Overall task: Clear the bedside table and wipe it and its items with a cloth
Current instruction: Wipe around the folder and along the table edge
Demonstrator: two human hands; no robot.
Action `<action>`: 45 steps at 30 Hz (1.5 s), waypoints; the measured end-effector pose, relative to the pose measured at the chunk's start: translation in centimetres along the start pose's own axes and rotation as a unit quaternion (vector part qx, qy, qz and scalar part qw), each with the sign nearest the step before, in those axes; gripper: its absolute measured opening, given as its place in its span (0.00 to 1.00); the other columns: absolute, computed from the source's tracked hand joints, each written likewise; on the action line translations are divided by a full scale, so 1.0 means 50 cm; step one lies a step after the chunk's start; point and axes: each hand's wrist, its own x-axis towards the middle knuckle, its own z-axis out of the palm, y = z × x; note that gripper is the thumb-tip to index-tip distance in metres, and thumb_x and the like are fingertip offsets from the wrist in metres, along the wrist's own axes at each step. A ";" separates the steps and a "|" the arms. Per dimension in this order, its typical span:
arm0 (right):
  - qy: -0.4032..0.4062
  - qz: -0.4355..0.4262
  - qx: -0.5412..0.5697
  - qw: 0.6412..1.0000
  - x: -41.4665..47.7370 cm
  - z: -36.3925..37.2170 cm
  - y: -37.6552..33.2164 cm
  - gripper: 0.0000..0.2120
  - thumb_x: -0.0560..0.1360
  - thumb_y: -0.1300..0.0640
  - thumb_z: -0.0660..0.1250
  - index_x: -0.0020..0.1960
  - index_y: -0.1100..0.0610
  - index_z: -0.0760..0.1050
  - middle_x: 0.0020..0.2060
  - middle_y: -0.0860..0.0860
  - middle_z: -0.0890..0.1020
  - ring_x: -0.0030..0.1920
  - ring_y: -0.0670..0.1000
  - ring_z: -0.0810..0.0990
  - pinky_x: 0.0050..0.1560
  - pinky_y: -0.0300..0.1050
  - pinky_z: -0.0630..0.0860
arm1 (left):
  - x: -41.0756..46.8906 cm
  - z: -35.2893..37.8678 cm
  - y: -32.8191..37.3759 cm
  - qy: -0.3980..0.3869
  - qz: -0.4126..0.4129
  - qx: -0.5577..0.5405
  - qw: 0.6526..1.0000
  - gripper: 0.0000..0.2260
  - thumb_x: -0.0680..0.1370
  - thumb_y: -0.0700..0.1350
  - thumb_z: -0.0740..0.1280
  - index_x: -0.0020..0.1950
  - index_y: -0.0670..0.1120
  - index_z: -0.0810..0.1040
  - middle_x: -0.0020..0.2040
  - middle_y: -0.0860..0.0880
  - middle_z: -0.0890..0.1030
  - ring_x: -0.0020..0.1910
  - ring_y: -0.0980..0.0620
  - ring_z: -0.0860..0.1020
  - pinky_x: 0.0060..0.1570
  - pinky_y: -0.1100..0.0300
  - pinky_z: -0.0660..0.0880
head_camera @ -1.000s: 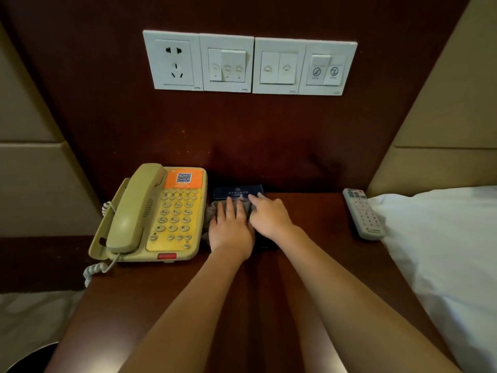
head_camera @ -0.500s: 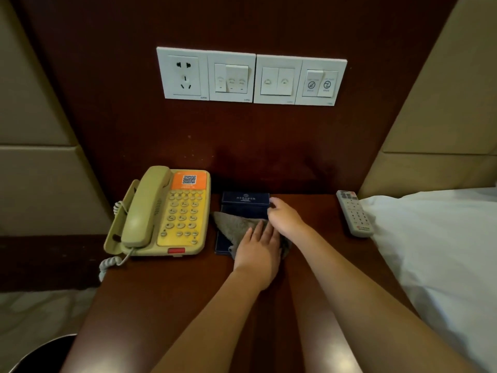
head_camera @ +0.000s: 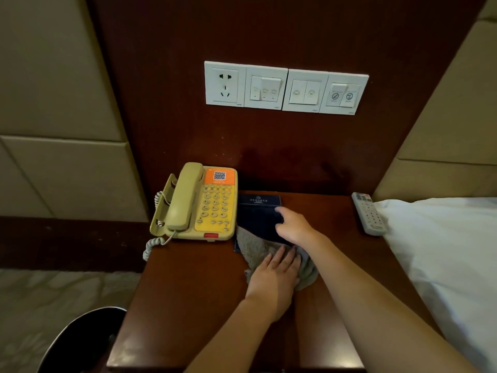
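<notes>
A dark blue folder point(head_camera: 258, 218) lies flat on the brown bedside table point(head_camera: 188, 305), just right of a beige and yellow telephone point(head_camera: 197, 204). A grey cloth point(head_camera: 254, 250) covers the folder's near end and spills onto the table. My left hand point(head_camera: 277, 275) presses flat on the cloth, fingers together and pointing away from me. My right hand point(head_camera: 293, 227) rests on the folder's right edge with fingers spread, holding it down. A white remote control point(head_camera: 369, 214) sits at the table's far right edge, against the bedding.
White bedding point(head_camera: 443, 251) borders the table on the right. A wall panel of a socket and switches point(head_camera: 286, 88) hangs above. A dark round bin point(head_camera: 80, 340) stands at the lower left on the pale floor. The phone's coiled cord point(head_camera: 153, 244) hangs over the left edge.
My left hand has dragged the cloth toward me, from the folder's far end to its near end. The right hand stayed on the folder's right edge. The camera pulled back.
</notes>
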 end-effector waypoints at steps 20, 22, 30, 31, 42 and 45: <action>0.066 -0.013 -0.198 0.978 -0.081 0.057 0.003 0.36 0.76 0.43 0.65 0.77 0.51 0.53 0.71 0.55 0.68 0.69 0.58 0.66 0.63 0.54 0.70 | -0.091 0.018 -0.014 0.067 -0.001 -0.037 0.997 0.25 0.84 0.52 0.46 0.79 0.48 0.44 0.79 0.49 0.45 0.77 0.52 0.43 0.73 0.56 0.39; 0.063 -0.009 -0.200 0.978 -0.076 0.052 0.002 0.36 0.76 0.42 0.65 0.78 0.50 0.52 0.71 0.55 0.67 0.69 0.58 0.66 0.63 0.55 0.69 | -0.087 0.018 -0.017 0.067 0.001 -0.039 0.997 0.24 0.84 0.53 0.46 0.79 0.49 0.43 0.79 0.50 0.45 0.77 0.52 0.42 0.73 0.56 0.39; 0.062 0.007 -0.191 0.980 -0.038 0.044 0.003 0.36 0.77 0.41 0.63 0.78 0.47 0.49 0.73 0.55 0.64 0.72 0.58 0.62 0.66 0.57 0.65 | -0.044 0.009 -0.026 0.057 -0.009 -0.042 0.997 0.24 0.84 0.53 0.45 0.79 0.49 0.44 0.79 0.49 0.46 0.77 0.51 0.43 0.74 0.54 0.41; 0.067 0.004 -0.191 0.979 -0.036 0.044 0.005 0.36 0.77 0.41 0.63 0.78 0.47 0.49 0.73 0.55 0.64 0.72 0.58 0.62 0.67 0.58 0.65 | -0.038 0.009 -0.027 0.059 -0.010 -0.042 0.997 0.24 0.84 0.53 0.45 0.79 0.49 0.45 0.79 0.49 0.47 0.77 0.51 0.44 0.74 0.54 0.41; 0.108 -0.087 -0.315 0.939 -0.044 0.026 0.027 0.29 0.80 0.42 0.56 0.77 0.50 0.53 0.70 0.51 0.69 0.73 0.54 0.59 0.72 0.62 0.54 | -0.026 0.011 -0.030 0.080 -0.013 -0.047 0.996 0.24 0.84 0.52 0.46 0.79 0.49 0.45 0.79 0.49 0.47 0.77 0.52 0.44 0.74 0.54 0.41; 0.154 -0.073 -0.367 0.914 -0.052 -0.029 0.058 0.25 0.80 0.43 0.55 0.75 0.50 0.59 0.71 0.52 0.68 0.73 0.54 0.59 0.72 0.60 0.55 | -0.024 0.013 -0.030 0.075 -0.012 -0.040 0.996 0.24 0.84 0.52 0.45 0.79 0.49 0.44 0.79 0.50 0.44 0.77 0.52 0.42 0.74 0.54 0.40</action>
